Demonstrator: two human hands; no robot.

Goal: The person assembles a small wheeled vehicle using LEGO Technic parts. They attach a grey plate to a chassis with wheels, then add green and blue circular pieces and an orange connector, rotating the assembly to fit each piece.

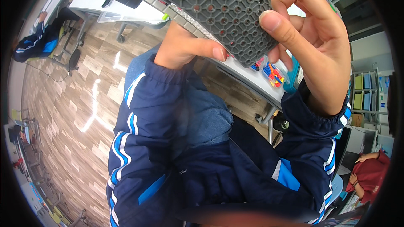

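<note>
Gripping a grey perforated plate [223,12], right hand [313,38] pinching, left hand [183,46] apparently clasping

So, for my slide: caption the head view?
Left hand and right hand hold an assembly with a perforated grey plate.

Bright room | white glare on floor [54,101] (forked streaks) | edges bowed, corners black | bottom edge blurred

1. White desk [271,94], mostly hidden behind the hands.
2. On it, right: clear container [277,87], small red, yellow, blue pieces [274,77] inside.
3. Just beside: teal container [292,83], partly hidden.
</note>
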